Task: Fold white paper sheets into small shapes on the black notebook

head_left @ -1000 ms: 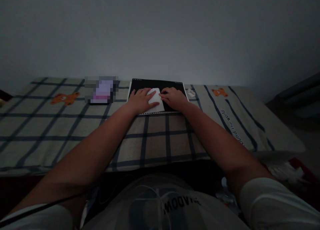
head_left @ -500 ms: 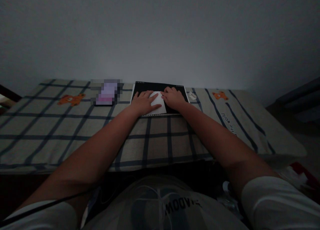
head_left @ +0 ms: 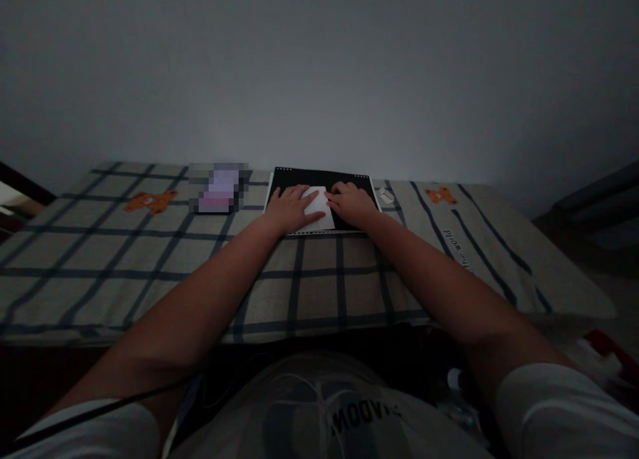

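A small piece of white paper (head_left: 316, 205) lies on a black sheet (head_left: 310, 175) with punched holes along its edges. My left hand (head_left: 289, 208) is spread over the left part of the paper, its fingers apart and pressing flat. From the other side my right hand (head_left: 352, 203) rests on the black sheet with curled fingers. Its thumb and forefinger come together at the paper's right edge and appear to pinch it. The paper's left portion is hidden under my left hand.
On the checked tablecloth (head_left: 314, 279), a phone (head_left: 218, 191) with a blurred screen lies to the left. A small whitish scrap (head_left: 385, 195) sits right of the black sheet. Behind the table rises a plain wall (head_left: 319, 80). Orange bear prints mark the cloth on both sides.
The whole view has shifted slightly, so the table things appear a little lower and farther right. My right fingers look slightly more curled at the paper's edge; my left hand stays spread.
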The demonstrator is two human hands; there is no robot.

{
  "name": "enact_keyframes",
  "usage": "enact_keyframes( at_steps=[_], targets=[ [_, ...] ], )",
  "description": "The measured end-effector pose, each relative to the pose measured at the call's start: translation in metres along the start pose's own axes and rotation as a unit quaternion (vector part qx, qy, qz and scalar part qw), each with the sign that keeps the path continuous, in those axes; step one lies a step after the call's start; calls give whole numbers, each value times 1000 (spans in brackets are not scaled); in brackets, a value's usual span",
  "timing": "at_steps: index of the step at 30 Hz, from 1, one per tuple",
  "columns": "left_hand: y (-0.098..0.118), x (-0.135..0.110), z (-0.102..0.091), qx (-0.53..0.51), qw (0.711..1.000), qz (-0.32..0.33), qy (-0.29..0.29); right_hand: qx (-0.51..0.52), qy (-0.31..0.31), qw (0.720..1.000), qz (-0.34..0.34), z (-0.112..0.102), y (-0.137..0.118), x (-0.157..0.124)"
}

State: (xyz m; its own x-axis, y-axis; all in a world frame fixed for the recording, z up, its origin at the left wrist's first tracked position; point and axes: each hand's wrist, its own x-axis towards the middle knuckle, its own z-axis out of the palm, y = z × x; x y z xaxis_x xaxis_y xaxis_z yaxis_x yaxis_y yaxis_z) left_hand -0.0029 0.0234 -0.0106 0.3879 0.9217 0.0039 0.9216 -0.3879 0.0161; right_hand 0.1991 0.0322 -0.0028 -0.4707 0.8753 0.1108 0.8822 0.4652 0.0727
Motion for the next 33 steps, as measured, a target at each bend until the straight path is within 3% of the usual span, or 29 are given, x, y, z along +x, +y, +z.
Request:
enact_keyframes(
  at_steps=[6,16,21,33],
  targets=[
    [-1,0,0,-7,1000,-1,-1,-12,-7,1000,-18,-6,-5,-13],
    [1,-2,2,2,1000,-9,9,-16,2,999,40,-3,-9,15],
    [0,-1,6,-11,999,-23,24,-20,11,999,38,-1,-11,7],
    [0,-2,5,-14,999,-22,25,38,-24,998,-38,-7,1,-16]
  ],
)
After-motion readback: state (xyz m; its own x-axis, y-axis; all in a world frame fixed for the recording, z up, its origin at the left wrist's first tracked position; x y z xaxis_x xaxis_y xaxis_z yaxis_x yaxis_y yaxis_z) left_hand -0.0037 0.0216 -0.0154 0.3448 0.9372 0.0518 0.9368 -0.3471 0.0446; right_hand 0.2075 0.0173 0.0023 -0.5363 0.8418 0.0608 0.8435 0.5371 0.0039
